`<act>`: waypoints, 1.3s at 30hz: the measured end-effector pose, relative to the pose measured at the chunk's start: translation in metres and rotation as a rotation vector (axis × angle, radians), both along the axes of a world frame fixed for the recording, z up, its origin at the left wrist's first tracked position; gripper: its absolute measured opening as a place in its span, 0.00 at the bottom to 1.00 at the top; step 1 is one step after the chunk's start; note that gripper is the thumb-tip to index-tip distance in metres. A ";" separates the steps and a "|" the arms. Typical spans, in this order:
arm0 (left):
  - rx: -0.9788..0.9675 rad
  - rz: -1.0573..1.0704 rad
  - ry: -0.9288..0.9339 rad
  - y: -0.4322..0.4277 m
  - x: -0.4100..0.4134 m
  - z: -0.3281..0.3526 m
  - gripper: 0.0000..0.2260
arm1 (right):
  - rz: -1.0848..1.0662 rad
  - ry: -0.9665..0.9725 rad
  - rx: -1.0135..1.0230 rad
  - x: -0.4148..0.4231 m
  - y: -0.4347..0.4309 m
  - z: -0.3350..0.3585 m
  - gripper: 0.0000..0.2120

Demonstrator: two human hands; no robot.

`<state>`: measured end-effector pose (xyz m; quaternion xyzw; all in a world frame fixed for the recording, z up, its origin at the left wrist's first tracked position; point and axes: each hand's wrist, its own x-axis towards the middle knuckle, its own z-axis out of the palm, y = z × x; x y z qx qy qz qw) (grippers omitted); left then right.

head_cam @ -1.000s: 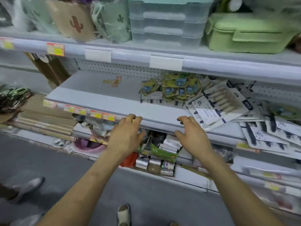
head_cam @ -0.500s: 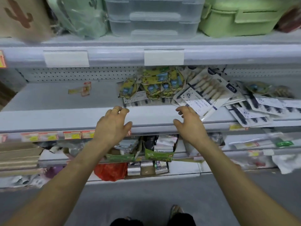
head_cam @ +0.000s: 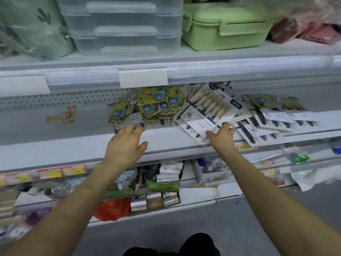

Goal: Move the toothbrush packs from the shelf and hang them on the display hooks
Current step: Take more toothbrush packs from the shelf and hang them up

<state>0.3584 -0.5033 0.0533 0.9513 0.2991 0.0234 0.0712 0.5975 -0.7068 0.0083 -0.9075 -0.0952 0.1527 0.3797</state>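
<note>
Toothbrush packs (head_cam: 267,122) lie in a loose, overlapping heap on the middle shelf (head_cam: 73,133), toward its centre and right, in front of a perforated back panel (head_cam: 55,100). Both hands reach into that heap. The left hand (head_cam: 127,145), with a ring (head_cam: 129,128) on one finger, is released: its fingers stretch forward and their tips touch the near edge of a flat white pack (head_cam: 129,121) that sits under a cluster of yellow packs (head_cam: 158,106) printed with blue figures. The right hand (head_cam: 221,139) rests on a tilted six-piece pack (head_cam: 206,111) of pale-handled brushes, fingers bent down onto its lower part and thumb spread toward its near corner; whether it actually grips the pack I cannot tell. Right of it, more packs with dark-handled brushes fan out along the shelf, some overhanging the front lip. On the shelf above stand stacked clear containers (head_cam: 125,24) and a green lunch box (head_cam: 227,26). A lower shelf holds mixed small goods, with a red bag (head_cam: 112,209) among them.
</note>
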 end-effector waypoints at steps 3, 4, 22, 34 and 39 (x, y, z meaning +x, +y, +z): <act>0.012 0.016 0.003 0.003 -0.002 -0.004 0.23 | -0.025 -0.004 0.068 0.006 0.007 -0.005 0.41; 0.017 0.022 0.008 0.004 -0.003 -0.006 0.23 | -0.035 0.010 0.101 0.006 0.009 -0.007 0.45; 0.011 0.021 0.003 0.015 0.012 -0.035 0.22 | -0.224 0.139 0.855 0.001 0.013 -0.012 0.14; -0.089 0.096 -0.170 0.066 0.124 -0.057 0.18 | -0.251 0.090 1.040 0.001 -0.026 -0.014 0.09; -0.048 0.205 -0.102 0.059 0.180 -0.059 0.28 | -0.237 0.101 0.974 0.001 -0.047 -0.026 0.15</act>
